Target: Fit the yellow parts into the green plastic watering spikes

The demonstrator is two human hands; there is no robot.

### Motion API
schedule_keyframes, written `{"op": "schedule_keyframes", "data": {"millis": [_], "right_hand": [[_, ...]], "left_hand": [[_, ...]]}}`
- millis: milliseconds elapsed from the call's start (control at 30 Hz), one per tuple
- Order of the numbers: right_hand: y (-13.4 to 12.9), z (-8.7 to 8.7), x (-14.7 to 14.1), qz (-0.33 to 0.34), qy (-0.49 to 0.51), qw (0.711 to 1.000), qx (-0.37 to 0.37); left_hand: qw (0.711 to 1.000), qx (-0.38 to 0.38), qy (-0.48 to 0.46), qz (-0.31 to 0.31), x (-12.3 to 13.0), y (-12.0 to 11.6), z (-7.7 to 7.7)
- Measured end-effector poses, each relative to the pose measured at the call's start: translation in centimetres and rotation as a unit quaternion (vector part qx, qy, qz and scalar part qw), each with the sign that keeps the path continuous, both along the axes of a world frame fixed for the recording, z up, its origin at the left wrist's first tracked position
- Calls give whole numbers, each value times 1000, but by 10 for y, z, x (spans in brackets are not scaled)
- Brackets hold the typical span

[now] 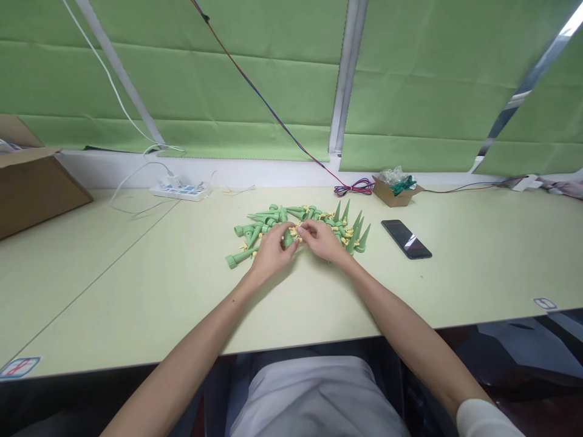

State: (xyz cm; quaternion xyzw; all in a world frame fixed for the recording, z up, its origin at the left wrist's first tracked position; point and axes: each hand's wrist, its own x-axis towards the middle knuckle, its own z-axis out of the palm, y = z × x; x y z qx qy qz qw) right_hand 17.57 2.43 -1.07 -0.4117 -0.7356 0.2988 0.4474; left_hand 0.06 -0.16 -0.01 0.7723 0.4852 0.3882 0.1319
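Observation:
Green plastic spikes (255, 235) and small yellow pieces lie in a loose pile on the pale table (182, 291). At the pile's near side, my left hand (274, 250) is closed around a green spike part (287, 237). Close beside it on the right, my right hand (320, 239) has its thumb and fingertips pinched together by the yellow pieces; what it grips is too small to make out. Several green spikes (357, 233) stick up just right of my right hand.
A black phone (406, 239) lies right of the pile. Behind it are a small cardboard box (395, 194) with plastic bags and coiled red-blue wire (354, 187). A white power strip (180, 190) and a large cardboard box (40, 185) are at the left.

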Motion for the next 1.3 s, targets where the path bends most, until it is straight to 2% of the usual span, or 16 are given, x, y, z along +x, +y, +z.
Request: {"op": "schedule_keyframes", "data": {"millis": [233, 367, 500, 567, 667, 800, 967, 1300], "right_hand": [[-1, 0, -1, 18, 15, 1000, -15], [-1, 1, 0, 10, 24, 999, -18], [-1, 0, -1, 18, 31, 999, -22], [-1, 1, -1, 24, 32, 999, -27], [-2, 2, -2, 32, 26, 999, -30], [-5, 5, -2, 36, 7, 999, -31], [-6, 6, -2, 23, 3, 999, -27], [-6, 6, -2, 21, -7, 999, -37]], "left_hand": [[1000, -19, -12, 4, 1, -3, 1], [993, -50, -106, 6, 0, -3, 0], [977, -113, -180, 16, -2, -1, 6], [966, -154, -205, -5, -2, -1, 10], [941, -209, -262, -36, -3, -1, 15], [911, -259, -318, -34, -3, -1, 16], [896, -286, -336, -46, -4, 0, 16], [897, -283, -335, -57, -3, 0, 15]]}}
